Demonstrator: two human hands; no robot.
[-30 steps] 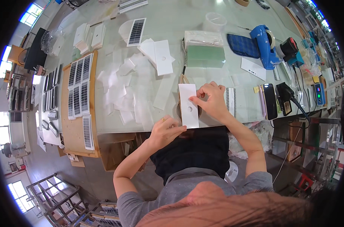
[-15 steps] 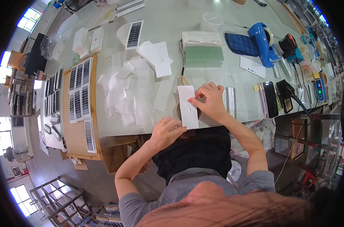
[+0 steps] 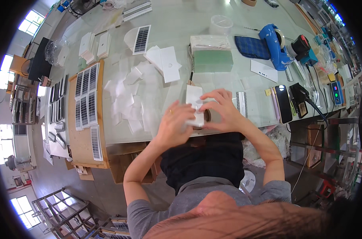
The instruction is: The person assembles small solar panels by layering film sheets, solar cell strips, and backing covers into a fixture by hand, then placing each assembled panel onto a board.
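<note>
A narrow white panel [image 3: 193, 95] lies near the table's front edge, in front of me. My left hand [image 3: 174, 124] reaches over its left side; its fingers are blurred by motion, and their grip is unclear. At the panel's right edge, my right hand [image 3: 223, 111] has its thumb and fingers curved and apart, fingertips close to the surface. A pale round spot shows on the panel near them; I cannot tell if it is a loose piece. Part of a brown ring-shaped roll [image 3: 207, 115] shows beside the panel, partly hidden by it and my hand.
Translucent sheets [image 3: 123, 99] and white panels [image 3: 170, 65] lie left of centre. A wooden board [image 3: 71, 143] holds dark-gridded panels. Beyond my hands sits a green block [image 3: 213, 61]. To the right are a blue tape dispenser [image 3: 274, 47], a black phone [image 3: 283, 103] and a cabled tool [image 3: 302, 97].
My left hand has moved up from the panel's lower corner onto its face. My right hand's fingers have spread from a pinch. The panel has shifted slightly away and looks tilted.
</note>
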